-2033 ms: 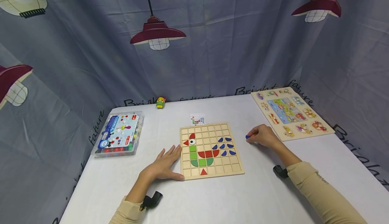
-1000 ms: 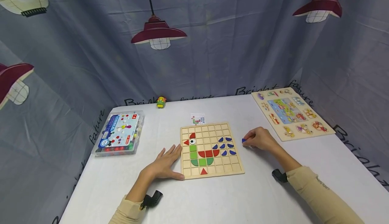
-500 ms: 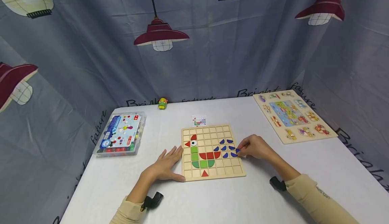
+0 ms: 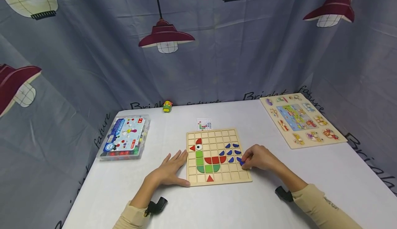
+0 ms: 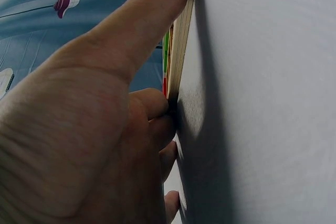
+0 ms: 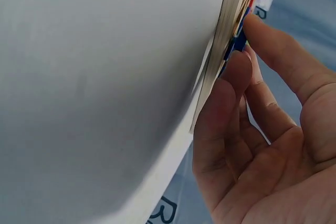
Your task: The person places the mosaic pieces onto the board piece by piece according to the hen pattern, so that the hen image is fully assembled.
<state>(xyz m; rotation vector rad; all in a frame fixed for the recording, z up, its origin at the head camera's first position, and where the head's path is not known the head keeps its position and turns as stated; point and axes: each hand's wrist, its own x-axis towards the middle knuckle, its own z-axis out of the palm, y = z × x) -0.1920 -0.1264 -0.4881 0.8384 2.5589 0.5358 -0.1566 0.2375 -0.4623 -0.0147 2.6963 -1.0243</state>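
A wooden grid board (image 4: 231, 177) lies on the white table, with flat coloured pieces in its cells forming a bird-like figure. It has red triangles, green squares, a white eye piece (image 4: 199, 147) and several blue pieces (image 4: 229, 152) at the right. My left hand (image 4: 169, 172) rests with fingers spread against the board's left edge, thumb at the near corner. Over the right edge, my right hand (image 4: 262, 158) pinches a small blue piece (image 6: 240, 41) between thumb and fingers. Its exact shape is partly hidden by the fingertips.
Behind the board lies a small pattern card (image 4: 204, 124). A clear plastic case (image 4: 124, 137) of coloured balls is at left, a small green-yellow toy figure (image 4: 167, 106) at the back. A picture puzzle board (image 4: 303, 120) lies at the back right.
My right hand has carried the blue piece leftward and toward me, from beside the board to its right edge cells. My left hand has stayed at the board's left edge.
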